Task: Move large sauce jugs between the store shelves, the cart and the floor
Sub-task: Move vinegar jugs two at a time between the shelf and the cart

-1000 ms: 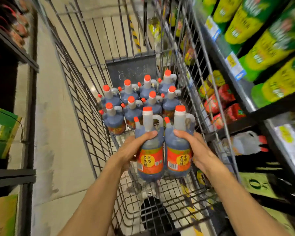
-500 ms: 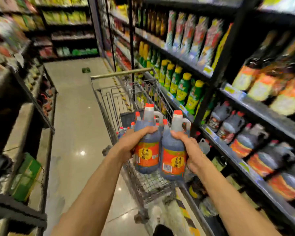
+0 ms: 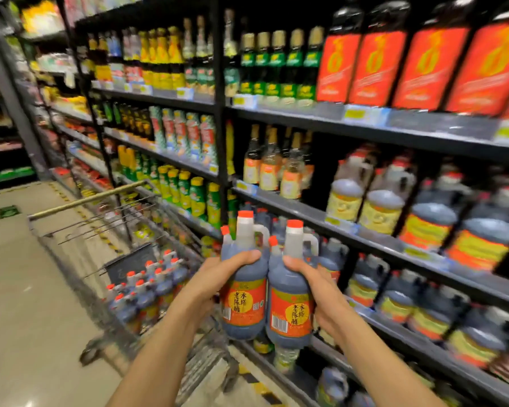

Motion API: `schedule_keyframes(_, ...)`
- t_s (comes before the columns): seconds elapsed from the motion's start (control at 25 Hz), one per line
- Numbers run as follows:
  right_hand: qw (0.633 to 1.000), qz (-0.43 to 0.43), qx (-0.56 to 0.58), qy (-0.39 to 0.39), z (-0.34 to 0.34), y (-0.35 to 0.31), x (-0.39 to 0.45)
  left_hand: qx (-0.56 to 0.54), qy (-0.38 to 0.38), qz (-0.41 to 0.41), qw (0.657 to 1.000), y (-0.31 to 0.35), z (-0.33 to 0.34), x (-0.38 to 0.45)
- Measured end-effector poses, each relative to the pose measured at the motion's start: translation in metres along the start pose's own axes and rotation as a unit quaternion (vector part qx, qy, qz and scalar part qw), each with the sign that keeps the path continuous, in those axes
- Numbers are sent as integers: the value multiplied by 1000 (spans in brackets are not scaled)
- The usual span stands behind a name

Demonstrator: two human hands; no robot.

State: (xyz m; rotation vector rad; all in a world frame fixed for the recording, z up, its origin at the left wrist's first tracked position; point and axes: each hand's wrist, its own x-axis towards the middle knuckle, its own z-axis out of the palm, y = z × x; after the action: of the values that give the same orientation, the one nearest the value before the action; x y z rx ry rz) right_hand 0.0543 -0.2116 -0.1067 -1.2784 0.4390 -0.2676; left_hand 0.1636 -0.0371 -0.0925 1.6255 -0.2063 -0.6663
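Jugs labelled 水塔老陈醋 (orange labels), one per hand

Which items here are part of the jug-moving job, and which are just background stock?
In the job:
left hand gripping left jug
right hand gripping right jug
cart with more jugs
jug shelf

Background:
red-labelled bottles
green bottles

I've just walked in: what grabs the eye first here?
Two dark sauce jugs with red caps and orange labels, held side by side at centre: the left jug in the left hand, the right jug in the right hand. Lower left, a wire shopping cart holds more such jugs. Tall red-labelled bottles fill the top right shelf.
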Motion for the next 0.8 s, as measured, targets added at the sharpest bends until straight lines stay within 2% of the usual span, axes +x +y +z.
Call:
schedule_keyframes(0.24,986,-27,16,163,-170,-40,-62,36,-135,39,989,15,188,5)
schedule_keyframes(0.44,971,-57,15,231,-295,-79,-111,41,-233,43,971,31,331,1)
schedule_keyframes(0.56,963,-64,7,260,-346,-97,-130,46,-281,46,958,39,392,0)
schedule_keyframes(0.8,950,-64,-7,304,-408,-122,-147,74,-293,53,952,60,468,8)
